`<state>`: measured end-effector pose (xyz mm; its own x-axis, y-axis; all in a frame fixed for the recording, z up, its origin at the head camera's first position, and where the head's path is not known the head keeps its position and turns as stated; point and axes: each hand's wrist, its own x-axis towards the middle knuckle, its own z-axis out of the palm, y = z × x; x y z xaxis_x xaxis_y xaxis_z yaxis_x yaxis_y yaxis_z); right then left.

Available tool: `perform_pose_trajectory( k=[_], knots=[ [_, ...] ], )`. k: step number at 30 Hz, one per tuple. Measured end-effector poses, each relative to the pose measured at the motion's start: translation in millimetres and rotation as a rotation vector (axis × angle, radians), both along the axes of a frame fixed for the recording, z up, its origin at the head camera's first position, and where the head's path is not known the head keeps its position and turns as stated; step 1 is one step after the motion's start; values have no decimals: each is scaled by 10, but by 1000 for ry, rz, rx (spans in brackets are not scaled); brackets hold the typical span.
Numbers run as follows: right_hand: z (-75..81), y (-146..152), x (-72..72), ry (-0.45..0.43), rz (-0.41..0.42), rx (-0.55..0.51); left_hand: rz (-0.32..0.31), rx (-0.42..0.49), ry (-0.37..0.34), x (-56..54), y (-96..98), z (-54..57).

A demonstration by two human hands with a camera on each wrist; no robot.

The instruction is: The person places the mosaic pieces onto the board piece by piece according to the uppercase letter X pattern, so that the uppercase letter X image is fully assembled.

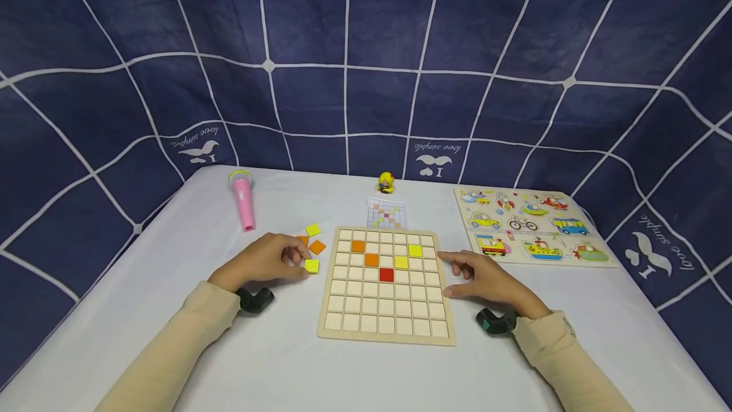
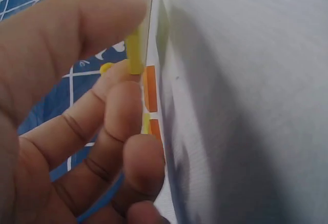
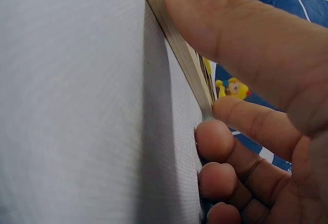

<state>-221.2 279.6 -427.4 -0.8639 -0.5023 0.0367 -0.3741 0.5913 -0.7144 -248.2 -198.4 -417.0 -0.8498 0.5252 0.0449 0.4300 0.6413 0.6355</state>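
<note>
A yellow tile [image 1: 311, 266] is pinched between the thumb and fingertips of the left hand [image 1: 265, 260], just left of the wooden grid board [image 1: 368, 306] and apart from it. On the board, two inlaid orange tiles [image 1: 372, 259], a red tile [image 1: 386, 274] and two inlaid yellow tiles [image 1: 401, 262] form a V; the other cells are bare. The work looks partway along: besides the pinched tile, a loose yellow tile [image 1: 312, 229] and two loose orange tiles [image 1: 317, 247], one partly hidden, lie near the left fingers. The right hand [image 1: 483, 278] grips nothing, its thumb and index finger extended to touch the board's right edge. Beyond the board on the white-covered counter [image 1: 274, 361] lie a printed pattern card [image 1: 386, 206], too small to compare cell by cell, and a figurine [image 1: 386, 183]; a pink microphone [image 1: 244, 202] is far left, a vehicle puzzle [image 1: 534, 227] far right.
</note>
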Motion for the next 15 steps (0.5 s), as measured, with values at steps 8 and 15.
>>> perform_pose_trajectory(
  k=[8, 15],
  knots=[
    [-3, 5, -4, 2, 3, -2, 30, 19, 82, 45, 85, 61],
    [4, 7, 4, 8, 6, -10, 86, 47, 113, 106, 207, 97]
  ],
)
